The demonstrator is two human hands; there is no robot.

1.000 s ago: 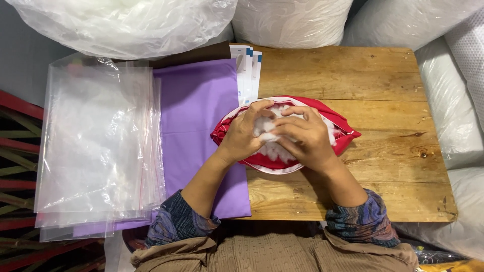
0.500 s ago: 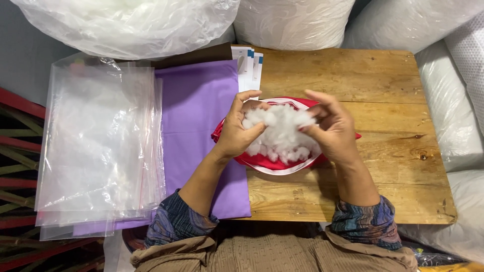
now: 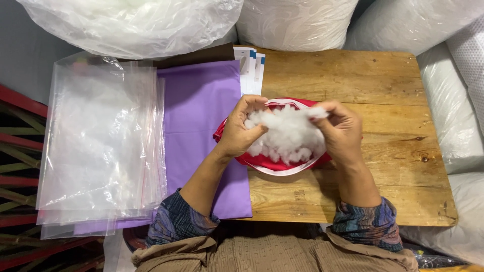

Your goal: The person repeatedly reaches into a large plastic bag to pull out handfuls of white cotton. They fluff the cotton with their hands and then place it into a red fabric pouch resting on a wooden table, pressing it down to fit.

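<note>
Both hands meet at the middle of the frame over a red fabric cover (image 3: 275,163) with a white-edged opening, which lies on the wooden table (image 3: 353,80). Left hand (image 3: 241,132) is curled, its fingers and thumb pinching the left side of a clump of white stuffing (image 3: 287,136) that bulges out of the cover's opening. Right hand (image 3: 342,132) grips the right side of the same clump, fingers bent over its top edge and thumb tucked against it, so the stuffing is held between the two hands just above the cover. More of the stuffing sits inside the opening, down to the lower rim. Left of the cover, partly under the left forearm, a purple cloth (image 3: 201,111) lies flat across the table's left part and reaches its near edge. A stack of clear plastic bags (image 3: 101,151) lies over the cloth's left side and hangs past the table at the left of the frame. Just above the cover, at the table's far edge, a few white paper cards (image 3: 250,65) with blue marks stick out beside the cloth. Big clear sacks of white filling (image 3: 136,22) crowd the top and right of the frame. Patterned sleeves cover both forearms near the bottom.
</note>
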